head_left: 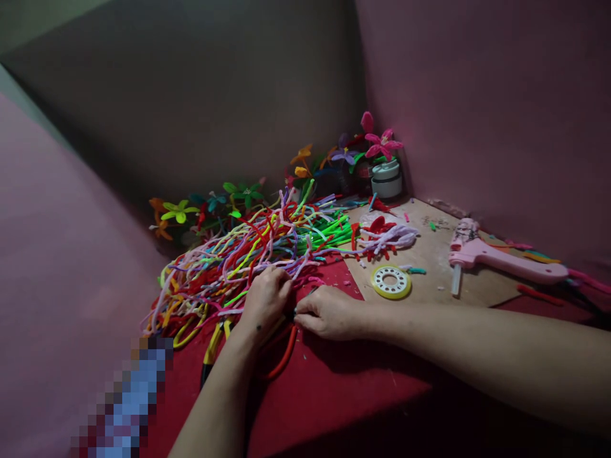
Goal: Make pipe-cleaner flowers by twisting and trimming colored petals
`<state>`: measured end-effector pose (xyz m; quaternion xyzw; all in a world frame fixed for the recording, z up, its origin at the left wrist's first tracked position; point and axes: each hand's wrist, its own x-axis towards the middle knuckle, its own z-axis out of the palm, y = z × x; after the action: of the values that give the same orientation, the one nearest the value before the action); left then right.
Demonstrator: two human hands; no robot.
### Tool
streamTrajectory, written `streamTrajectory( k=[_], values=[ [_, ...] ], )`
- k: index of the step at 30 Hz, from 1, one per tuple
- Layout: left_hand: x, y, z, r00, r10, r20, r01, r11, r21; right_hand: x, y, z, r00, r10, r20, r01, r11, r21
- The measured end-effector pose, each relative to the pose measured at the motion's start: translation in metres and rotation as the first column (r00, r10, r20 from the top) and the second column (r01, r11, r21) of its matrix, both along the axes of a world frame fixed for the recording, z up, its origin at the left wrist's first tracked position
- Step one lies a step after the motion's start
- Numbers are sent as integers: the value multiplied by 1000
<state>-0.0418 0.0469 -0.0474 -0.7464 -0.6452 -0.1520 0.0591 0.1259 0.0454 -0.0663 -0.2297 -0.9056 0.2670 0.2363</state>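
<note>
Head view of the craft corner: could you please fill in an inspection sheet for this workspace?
Surface: red cloth, with a wooden board at the right.
Job's things: tangled pile of coloured pipe cleaners; pliers lying under the hands.
Clutter: pink glue gun, tape roll and trimmed scraps on the board.
Hands: left hand curled on the pile's edge; right hand beside it, fingertips meeting the left; what they grip is hidden.
Cables: nothing seen.
Surroundings: pink walls; pipe-cleaner flowers and a white container in the corner.

Dim, pink-tinted light — dark corners, soft focus, pixelated lower left.
</note>
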Motion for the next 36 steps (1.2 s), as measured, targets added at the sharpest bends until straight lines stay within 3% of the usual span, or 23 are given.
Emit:
streamTrajectory(
  k=[3, 5, 8, 11, 13, 18, 22, 26, 28, 32, 36],
  values=[
    [-2, -5, 9, 1000, 19, 20, -21, 992, 121, -1, 1, 0, 998, -3, -67, -4, 995, -99],
    [-1, -10, 15, 999, 34, 8, -35, 973, 227, -3, 3, 1, 981, -47, -189, 2, 973, -230],
    [8, -20, 20, 999, -47, 3, 44, 958, 284, -3, 8, 4, 882, -206, -424, -36, 868, -495],
    [23, -26, 19, 984, -172, 51, 161, 972, 170, 0, 15, 8, 757, -325, -566, -164, 744, -647],
    [32, -28, 17, 986, -160, 40, 156, 983, 95, 2, 20, 8, 707, -343, -619, -249, 698, -672],
    [43, -30, 13, 986, 88, -145, -88, 996, 7, 4, 33, 11, 591, -516, -621, -371, 509, -776],
    [46, -31, 11, 956, 115, -268, -128, 991, -30, 9, 45, 24, 421, -724, -546, -470, 340, -814],
    [50, -32, 9, 945, 122, -303, -132, 991, -11, 15, 52, 30, 418, -713, -564, -614, 236, -753],
    [52, -32, 8, 941, 101, -322, -116, 993, -27, 15, 52, 28, 419, -678, -604, -631, 261, -731],
    [52, -32, 7, 932, 86, -351, -113, 992, -56, 12, 49, 23, 409, -614, -675, -585, 392, -711],
    [48, -29, 4, 943, 114, -313, -136, 989, -52, 11, 44, 25, 414, -561, -717, -556, 468, -687]
  ],
)
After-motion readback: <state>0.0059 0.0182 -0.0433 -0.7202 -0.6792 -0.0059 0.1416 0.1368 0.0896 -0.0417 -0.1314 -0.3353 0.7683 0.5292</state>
